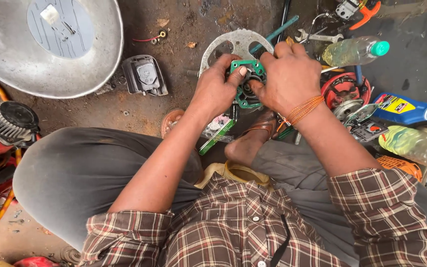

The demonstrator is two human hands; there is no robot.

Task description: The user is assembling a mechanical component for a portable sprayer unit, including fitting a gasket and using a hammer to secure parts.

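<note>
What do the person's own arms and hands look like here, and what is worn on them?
Both hands are bare, no gloves. The left hand has no wristwear; the right hand has orange thread bands around the wrist. Both forearms are uncovered, with brown-and-white plaid shirt sleeves rolled up at the elbows.

Dirt floor (100, 106): metal bowl (6, 54), sprocket (223, 44), wrench (317, 36), bottles (354, 50).

- Large dented metal bowl (50, 49), upper left, on the dirt floor (174, 29).
- Small grey plastic cover (144, 75) just right of the bowl.
- Toothed metal sprocket ring (223, 47), top centre.
- Red engine unit (1, 126) with black recoil housing, left edge.
- Clear bottle with green cap (354, 51), lying on its side, top right.
- Spanner (317, 36) beside that bottle.
- Blue bottle (408, 109), right edge.
- Round red part (344, 91) near the blue bottle.
</note>
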